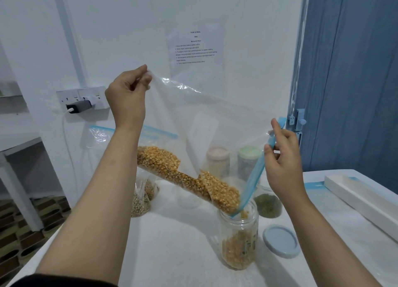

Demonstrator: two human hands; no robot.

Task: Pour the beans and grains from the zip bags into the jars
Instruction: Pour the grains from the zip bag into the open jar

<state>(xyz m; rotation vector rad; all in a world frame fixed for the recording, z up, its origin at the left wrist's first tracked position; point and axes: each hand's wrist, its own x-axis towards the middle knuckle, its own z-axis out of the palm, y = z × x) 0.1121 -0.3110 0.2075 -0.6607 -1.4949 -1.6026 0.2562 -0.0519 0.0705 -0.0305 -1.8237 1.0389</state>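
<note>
two hands tilt the zip bag (193, 123), left hand (127, 97) pinching its raised corner, right hand (284, 157) fingers gripping the blue zip, so corn (193, 179) slides into the jar (240, 241).

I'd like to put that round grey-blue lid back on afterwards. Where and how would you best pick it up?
Take the grey-blue lid by its rim, from straight above, fingers on opposite edges. It lies flat on the table to the right of the corn jar, apart from it, so its whole edge looks free; it seems too low for a side approach.

lid (281, 241) right of jar (240, 237), on table (172, 243)
</note>
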